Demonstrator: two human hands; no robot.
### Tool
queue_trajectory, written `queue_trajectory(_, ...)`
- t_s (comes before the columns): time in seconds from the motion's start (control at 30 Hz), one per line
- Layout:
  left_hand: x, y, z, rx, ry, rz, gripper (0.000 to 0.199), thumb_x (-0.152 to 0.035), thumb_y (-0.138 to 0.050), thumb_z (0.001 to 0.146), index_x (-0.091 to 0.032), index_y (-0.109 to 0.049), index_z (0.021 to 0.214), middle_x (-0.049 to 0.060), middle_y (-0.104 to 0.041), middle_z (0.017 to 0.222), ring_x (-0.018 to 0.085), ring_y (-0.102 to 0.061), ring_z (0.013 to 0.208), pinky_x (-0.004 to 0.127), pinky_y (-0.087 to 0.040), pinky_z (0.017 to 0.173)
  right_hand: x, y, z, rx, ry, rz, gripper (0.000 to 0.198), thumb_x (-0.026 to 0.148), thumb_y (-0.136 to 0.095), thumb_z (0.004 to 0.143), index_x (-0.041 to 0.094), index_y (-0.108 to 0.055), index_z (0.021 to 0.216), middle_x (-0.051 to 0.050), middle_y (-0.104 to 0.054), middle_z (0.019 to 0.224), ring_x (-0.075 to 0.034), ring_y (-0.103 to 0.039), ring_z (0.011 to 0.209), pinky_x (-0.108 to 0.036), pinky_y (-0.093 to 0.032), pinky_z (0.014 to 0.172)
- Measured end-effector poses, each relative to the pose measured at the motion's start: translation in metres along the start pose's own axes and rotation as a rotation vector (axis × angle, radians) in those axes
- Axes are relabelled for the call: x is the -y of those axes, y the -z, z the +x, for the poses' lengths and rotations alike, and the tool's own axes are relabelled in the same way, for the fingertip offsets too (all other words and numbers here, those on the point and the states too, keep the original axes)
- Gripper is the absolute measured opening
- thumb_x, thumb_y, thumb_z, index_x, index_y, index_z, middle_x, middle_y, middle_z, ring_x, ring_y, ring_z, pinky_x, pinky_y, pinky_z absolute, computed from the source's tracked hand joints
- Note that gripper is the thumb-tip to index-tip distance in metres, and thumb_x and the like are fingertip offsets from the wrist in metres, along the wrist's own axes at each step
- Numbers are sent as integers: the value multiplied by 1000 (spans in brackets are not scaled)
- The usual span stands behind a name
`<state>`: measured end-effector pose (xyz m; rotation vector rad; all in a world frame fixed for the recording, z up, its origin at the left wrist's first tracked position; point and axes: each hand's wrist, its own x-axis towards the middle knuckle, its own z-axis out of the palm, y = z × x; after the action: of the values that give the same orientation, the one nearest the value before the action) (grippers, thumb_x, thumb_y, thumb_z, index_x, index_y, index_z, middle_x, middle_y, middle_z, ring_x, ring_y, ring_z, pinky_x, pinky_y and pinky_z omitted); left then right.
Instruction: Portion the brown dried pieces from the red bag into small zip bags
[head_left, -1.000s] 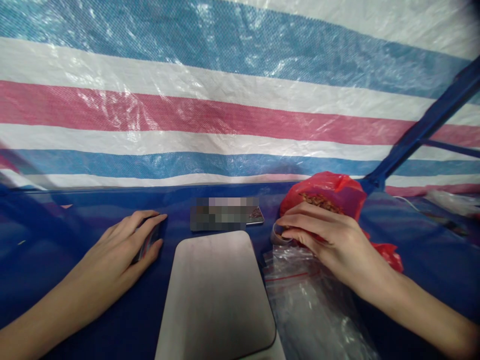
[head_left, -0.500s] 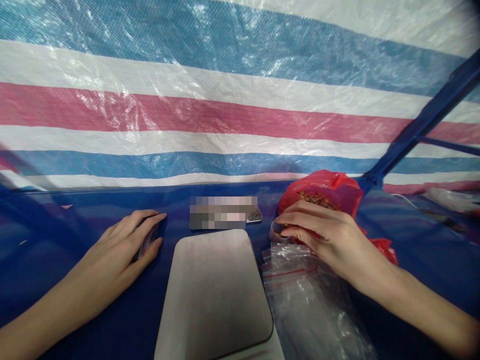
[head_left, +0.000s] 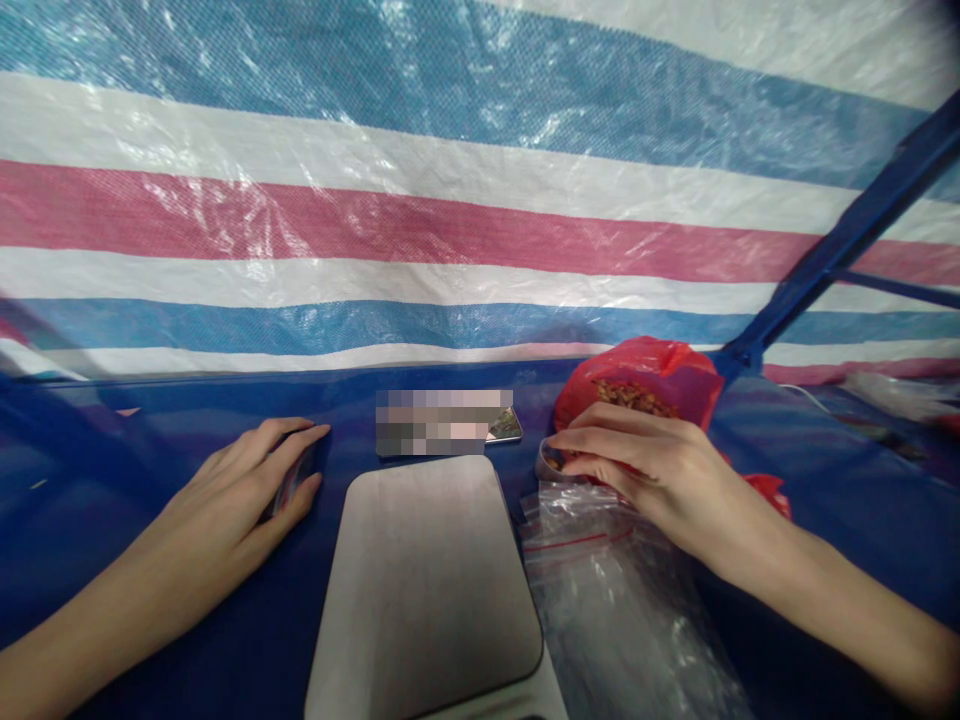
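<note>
- The striped plastic sheet (head_left: 450, 225) fills the whole back, its lower edge meeting the far side of the blue surface (head_left: 82, 500)
- That surface runs out to both sides; a strip of it shows between the left hand and the metal-topped device, a narrower one beyond the device's far edge
- A blue bar (head_left: 847, 235) slants up at the right, its foot just behind the red bag
- The metal-topped device (head_left: 435, 580) sits in the middle, corners rounded; its near edge runs out of view
- Clear zip bags (head_left: 622, 610) lie flat along its right edge, leaving little room between
- The right hand (head_left: 652, 450) reaches in over these, thumb and fingers bent close at a cup's rim; I cannot tell whether they pinch anything
- The left hand (head_left: 255, 480) arches low at the left, fingers stretched forward, thumb held apart
- The red bag (head_left: 694, 370) stands open behind the right hand; brown pieces (head_left: 626, 393) show in its mouth
- A phone (head_left: 504, 428), mostly blurred out, lies just past the device
- The small round cup (head_left: 551, 465) is under the right fingertips, near the phone's right end
- A clear packet (head_left: 287, 492) peeks from beneath the left palm, partly hidden
</note>
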<state>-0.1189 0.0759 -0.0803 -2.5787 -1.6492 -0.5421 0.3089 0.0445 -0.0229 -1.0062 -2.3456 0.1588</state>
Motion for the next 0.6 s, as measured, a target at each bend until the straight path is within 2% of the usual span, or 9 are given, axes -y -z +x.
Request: queue_trajectory(0.6, -3, 1, 1, 8, 8, 13, 63, -67, -35, 102, -26, -60, 143, 11, -66, 139, 34, -65, 128, 49, -53, 105, -1, -3, 3, -4, -20, -36, 23, 21, -63, 105, 22, -78, 123, -8, -79, 113, -22, -78, 99, -30, -62, 83)
